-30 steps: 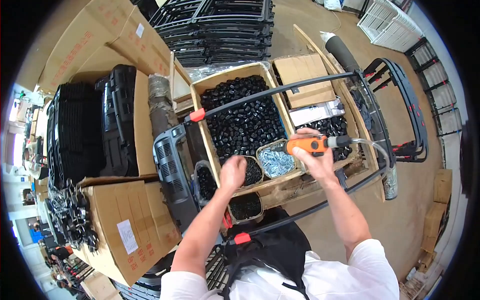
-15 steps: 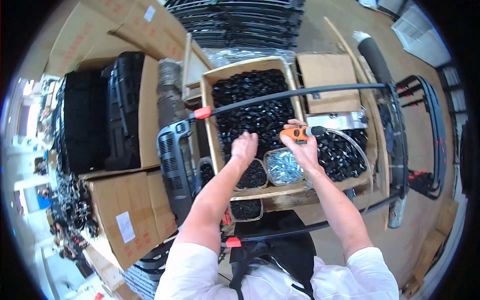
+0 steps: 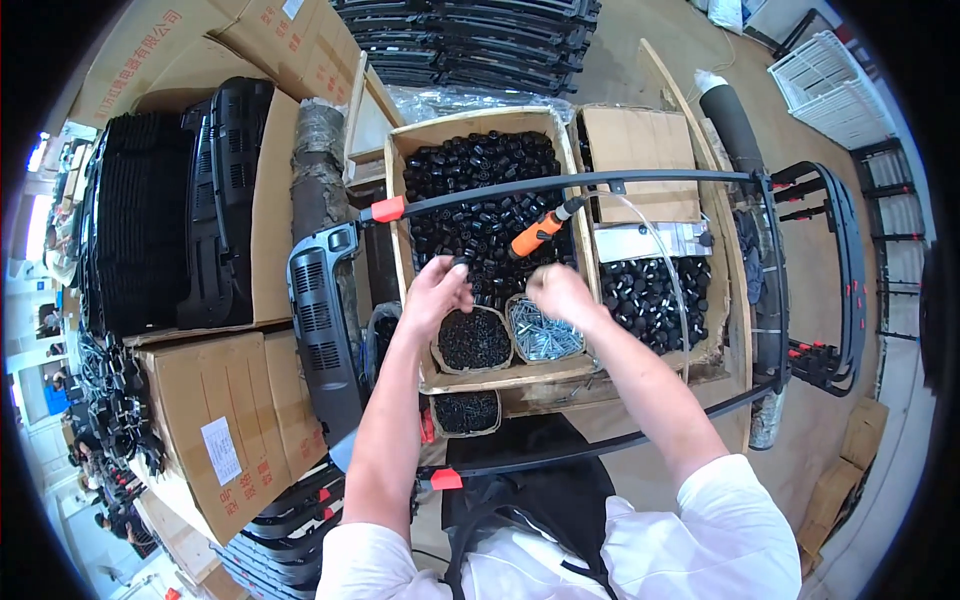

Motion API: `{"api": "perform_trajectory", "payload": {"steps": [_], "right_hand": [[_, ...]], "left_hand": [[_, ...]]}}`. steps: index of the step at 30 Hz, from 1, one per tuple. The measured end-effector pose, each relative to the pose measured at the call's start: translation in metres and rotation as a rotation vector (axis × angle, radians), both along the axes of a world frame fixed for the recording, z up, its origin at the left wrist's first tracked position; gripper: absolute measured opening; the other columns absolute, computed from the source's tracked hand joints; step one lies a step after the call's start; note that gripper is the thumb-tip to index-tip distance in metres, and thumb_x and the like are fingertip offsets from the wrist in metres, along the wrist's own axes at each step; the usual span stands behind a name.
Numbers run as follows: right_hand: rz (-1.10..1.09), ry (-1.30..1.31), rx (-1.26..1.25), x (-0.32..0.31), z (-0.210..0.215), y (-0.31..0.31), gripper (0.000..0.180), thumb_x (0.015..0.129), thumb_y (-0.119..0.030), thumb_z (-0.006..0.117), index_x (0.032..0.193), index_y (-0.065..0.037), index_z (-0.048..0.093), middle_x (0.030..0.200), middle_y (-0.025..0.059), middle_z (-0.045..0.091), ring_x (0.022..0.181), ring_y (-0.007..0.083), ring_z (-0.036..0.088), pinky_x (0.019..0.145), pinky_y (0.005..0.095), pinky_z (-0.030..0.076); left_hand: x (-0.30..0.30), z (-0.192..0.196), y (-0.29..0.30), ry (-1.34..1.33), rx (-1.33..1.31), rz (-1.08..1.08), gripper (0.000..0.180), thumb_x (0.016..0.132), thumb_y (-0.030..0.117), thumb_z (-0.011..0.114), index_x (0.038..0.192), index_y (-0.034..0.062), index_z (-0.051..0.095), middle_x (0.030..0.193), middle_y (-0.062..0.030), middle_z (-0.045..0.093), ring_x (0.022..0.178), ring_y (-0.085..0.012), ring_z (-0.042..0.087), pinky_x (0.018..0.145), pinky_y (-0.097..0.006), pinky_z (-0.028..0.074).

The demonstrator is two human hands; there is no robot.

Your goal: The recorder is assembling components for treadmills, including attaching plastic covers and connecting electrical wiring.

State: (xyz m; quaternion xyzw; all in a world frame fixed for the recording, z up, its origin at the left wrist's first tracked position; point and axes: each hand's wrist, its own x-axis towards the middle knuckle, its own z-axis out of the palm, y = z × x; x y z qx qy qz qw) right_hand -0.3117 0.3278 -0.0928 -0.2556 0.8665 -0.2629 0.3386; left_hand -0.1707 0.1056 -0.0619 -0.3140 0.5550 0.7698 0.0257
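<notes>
The left hand (image 3: 437, 292) hovered over the wooden crate (image 3: 400, 215) of black plastic caps (image 3: 480, 190), its fingertips pinched together on one small black cap at the crate's near edge. The right hand (image 3: 560, 292) hung just beside it, above a small round tub of silver screws (image 3: 543, 335); its fingers were curled, but whether they gripped anything could not be told. An orange-handled screwdriver (image 3: 540, 230) lay on the caps near the crate's right wall, touching neither hand. A second tub of black screws (image 3: 474, 338) sat beside the silver ones at the crate's near edge.

The pinched cap was small and smooth; a loose pinch would likely have dropped it back among the others, or into one of the screw tubs. The black curved bar (image 3: 560, 182) crossed the crate just past both hands, so a quick lift forward could have knocked the knuckles or nudged the screwdriver. Open room was scant: crate walls left and right, a cardboard box (image 3: 640, 150) beyond, and another bar near the body. The freest way lay straight up.
</notes>
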Motion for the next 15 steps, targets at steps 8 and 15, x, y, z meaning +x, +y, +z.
{"api": "perform_trajectory", "payload": {"steps": [8,15], "right_hand": [[-0.057,0.234,0.039,0.073,-0.012,0.010,0.040,0.091,-0.029,0.075,0.121,-0.003,0.071,0.127,0.0238,0.068,0.113,0.0416,0.070,0.096,0.0496,0.057],[-0.113,0.261,-0.036,0.071,-0.033,0.010,0.017,0.091,-0.019,0.074,0.100,-0.004,0.074,0.101,0.0221,0.076,0.099,0.0436,0.072,0.089,0.0511,0.056]], "left_hand": [[0.034,0.031,0.014,0.341,0.618,0.086,0.028,0.101,0.041,0.064,0.110,0.0152,0.057,0.087,-0.0076,0.059,0.058,-0.0162,0.054,0.039,-0.024,0.032],[0.035,0.034,0.019,0.352,0.564,0.051,0.023,0.111,0.028,0.048,0.124,0.0114,0.058,0.090,-0.0038,0.059,0.063,-0.0106,0.053,0.046,-0.022,0.034]]}}
